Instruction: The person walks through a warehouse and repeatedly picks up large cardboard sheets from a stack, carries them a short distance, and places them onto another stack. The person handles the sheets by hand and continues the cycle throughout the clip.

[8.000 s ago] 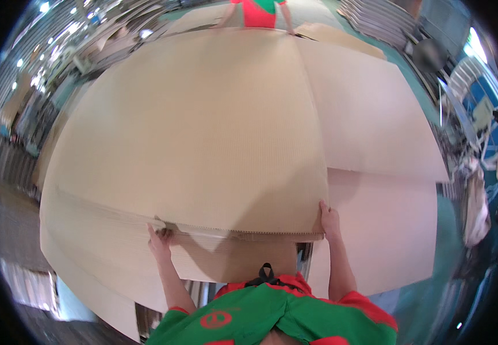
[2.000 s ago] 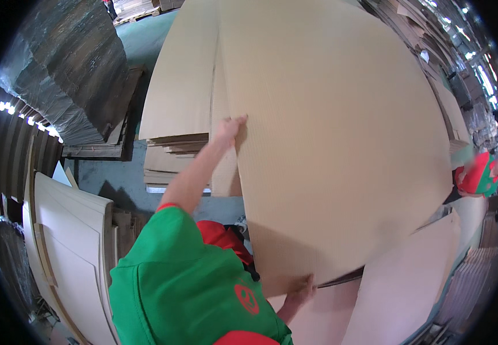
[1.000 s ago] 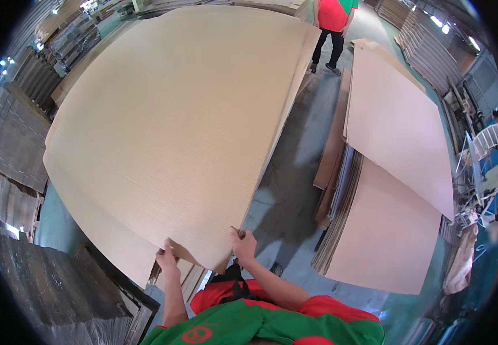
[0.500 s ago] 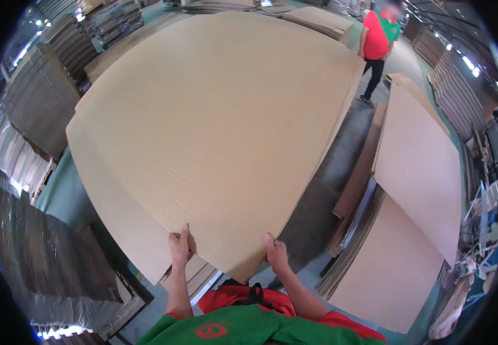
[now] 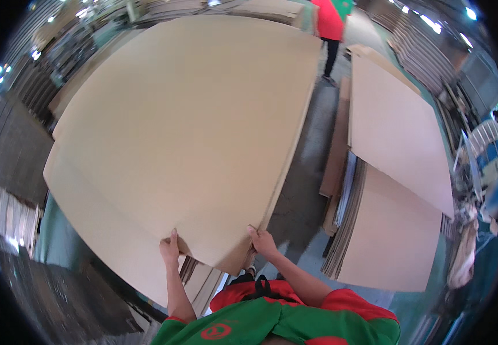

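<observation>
A very large tan cardboard sheet (image 5: 197,126) fills the middle of the view, its near edge close to my body. My left hand (image 5: 170,248) is closed on that near edge, thumb on top and fingers hidden underneath. Further right, my right hand (image 5: 263,241) grips the sheet near its right corner, thumb also on top. Between my hands the edge bends downward. Another sheet's pale surface shows below and left of the held one, and stacked board edges (image 5: 200,282) lie under my left forearm.
To the right, past a strip of grey floor (image 5: 295,190), stand stacks of pinkish cardboard sheets (image 5: 393,230). A person (image 5: 330,29) in a red and green shirt stands at the far end of that aisle. Dark wrapped stacks (image 5: 48,293) line the left side.
The view has turned to the right, so the sheet, the stacks and the person appear further left. Both my hands keep their hold on the sheet's near edge.
</observation>
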Action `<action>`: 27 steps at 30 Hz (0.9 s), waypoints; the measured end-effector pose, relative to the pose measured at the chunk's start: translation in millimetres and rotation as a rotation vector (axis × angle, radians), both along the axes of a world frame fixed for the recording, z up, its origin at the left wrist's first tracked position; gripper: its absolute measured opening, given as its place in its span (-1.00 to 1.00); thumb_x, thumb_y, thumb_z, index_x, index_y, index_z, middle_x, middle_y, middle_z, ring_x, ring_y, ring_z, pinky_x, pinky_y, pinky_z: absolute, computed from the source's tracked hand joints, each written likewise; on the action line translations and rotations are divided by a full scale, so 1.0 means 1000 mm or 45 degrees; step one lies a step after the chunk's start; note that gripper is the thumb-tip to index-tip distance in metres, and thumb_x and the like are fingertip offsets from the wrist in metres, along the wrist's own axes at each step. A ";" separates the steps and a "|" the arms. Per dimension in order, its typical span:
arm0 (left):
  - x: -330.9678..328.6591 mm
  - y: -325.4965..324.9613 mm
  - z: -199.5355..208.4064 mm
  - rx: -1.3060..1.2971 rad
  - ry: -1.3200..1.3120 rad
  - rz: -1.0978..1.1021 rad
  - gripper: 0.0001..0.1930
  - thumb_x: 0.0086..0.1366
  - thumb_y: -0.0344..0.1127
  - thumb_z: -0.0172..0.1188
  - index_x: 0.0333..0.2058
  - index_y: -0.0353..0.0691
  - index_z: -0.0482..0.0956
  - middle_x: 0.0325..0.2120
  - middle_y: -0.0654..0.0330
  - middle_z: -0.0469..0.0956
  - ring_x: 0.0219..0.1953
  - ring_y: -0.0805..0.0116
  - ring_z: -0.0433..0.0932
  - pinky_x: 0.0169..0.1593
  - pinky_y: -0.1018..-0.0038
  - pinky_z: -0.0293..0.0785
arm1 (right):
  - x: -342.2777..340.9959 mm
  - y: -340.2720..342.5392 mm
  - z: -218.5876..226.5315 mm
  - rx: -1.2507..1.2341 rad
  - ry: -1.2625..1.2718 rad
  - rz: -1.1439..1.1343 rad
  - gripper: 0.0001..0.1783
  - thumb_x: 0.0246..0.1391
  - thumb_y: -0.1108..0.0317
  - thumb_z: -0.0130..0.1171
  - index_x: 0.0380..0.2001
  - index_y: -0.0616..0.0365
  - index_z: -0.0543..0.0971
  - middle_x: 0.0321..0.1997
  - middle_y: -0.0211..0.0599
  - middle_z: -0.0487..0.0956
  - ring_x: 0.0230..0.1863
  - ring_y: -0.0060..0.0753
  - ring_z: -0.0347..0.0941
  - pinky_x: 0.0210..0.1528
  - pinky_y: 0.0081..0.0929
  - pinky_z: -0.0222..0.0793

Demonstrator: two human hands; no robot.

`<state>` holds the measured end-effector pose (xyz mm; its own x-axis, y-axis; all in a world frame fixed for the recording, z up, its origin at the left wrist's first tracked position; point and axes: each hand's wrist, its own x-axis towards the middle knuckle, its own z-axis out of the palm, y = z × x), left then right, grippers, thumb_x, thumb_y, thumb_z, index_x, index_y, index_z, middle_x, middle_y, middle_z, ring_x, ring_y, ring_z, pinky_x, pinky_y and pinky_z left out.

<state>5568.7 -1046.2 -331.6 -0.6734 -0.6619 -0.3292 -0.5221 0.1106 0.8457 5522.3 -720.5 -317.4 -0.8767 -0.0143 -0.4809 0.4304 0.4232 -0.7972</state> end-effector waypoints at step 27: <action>-0.032 -0.040 0.025 1.049 0.728 0.363 -0.37 0.30 0.18 0.04 0.10 -0.26 0.36 0.04 0.06 0.43 0.14 0.20 0.35 0.23 0.22 0.24 | -0.002 0.166 0.082 -0.181 0.067 -0.476 -0.48 0.21 0.00 0.09 -0.25 0.37 0.63 -0.36 -0.38 0.60 -0.31 -0.59 0.42 -0.20 -0.51 0.36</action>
